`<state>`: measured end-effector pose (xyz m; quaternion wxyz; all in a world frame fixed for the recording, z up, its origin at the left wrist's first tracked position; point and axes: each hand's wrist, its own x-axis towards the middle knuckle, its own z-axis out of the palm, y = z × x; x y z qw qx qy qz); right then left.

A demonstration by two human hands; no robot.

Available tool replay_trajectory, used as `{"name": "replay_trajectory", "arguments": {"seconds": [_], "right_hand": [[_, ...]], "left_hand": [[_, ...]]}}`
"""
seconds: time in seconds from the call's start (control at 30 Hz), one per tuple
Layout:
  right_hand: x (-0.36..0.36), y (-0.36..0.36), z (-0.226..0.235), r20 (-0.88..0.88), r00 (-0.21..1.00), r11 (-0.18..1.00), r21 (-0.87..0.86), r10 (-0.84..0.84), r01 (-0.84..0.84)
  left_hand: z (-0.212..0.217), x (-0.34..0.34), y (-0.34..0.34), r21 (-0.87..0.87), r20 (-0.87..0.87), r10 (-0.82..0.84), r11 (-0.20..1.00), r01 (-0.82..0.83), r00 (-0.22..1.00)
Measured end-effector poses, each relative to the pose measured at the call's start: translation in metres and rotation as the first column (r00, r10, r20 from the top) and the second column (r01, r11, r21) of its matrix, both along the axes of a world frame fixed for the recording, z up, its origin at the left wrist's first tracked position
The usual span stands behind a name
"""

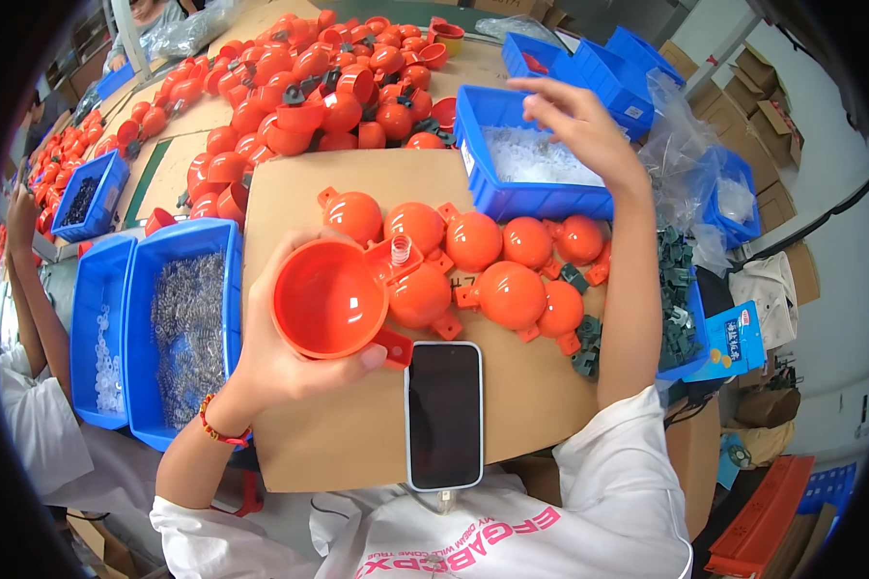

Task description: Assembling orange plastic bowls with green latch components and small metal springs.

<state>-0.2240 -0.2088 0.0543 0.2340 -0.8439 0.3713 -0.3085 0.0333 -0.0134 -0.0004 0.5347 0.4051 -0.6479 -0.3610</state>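
An orange-red plastic cup [330, 299] with side tabs is gripped in my left hand [264, 359], its hollow mouth turned up. A small coil spring [401, 251] stands in the tab on the cup's right. My right hand [581, 127] hovers over a blue bin [541, 201] of small translucent white parts [541, 159], fingers apart; nothing shows in them. Several similar orange-red cups [512, 294] lie dome up on the cardboard [328, 434] between my arms.
A phone [444, 415] lies near the front edge. At left, blue bins hold metal springs [188, 318] and clear small parts [109, 367]. Dark green clips [674, 299] fill a bin beside my right arm. A large heap of orange-red cups [309, 77] covers the back. Another person's arm [34, 289] shows at far left.
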Motion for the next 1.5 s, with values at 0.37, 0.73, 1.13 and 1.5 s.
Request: {"name": "replay_trajectory", "arguments": {"seconds": [0.37, 0.73, 1.13, 1.5], "right_hand": [[0.005, -0.094, -0.059, -0.556, 0.816, 0.985, -0.027, -0.156, 0.169], [-0.039, -0.018, -0.002, 0.102, 0.976, 0.981, 0.065, -0.191, 0.185], [0.008, 0.036, 0.005, 0.351, 0.902, 0.919, 0.206, 0.252, -0.337], [0.072, 0.086, -0.028, 0.103, 0.789, 0.762, 0.208, 0.606, -0.613]], "left_hand": [[-0.003, 0.01, -0.006, 0.041, -0.006, 0.047, 0.998, -0.047, 0.999], [-0.002, 0.005, -0.004, 0.091, -0.014, -0.015, 0.996, 0.016, 1.0], [-0.004, 0.007, -0.006, 0.104, 0.16, -0.18, 0.981, 0.164, 0.971], [-0.014, 0.0, -0.005, 0.142, 0.091, -0.374, 0.922, 0.36, 0.923]]}}
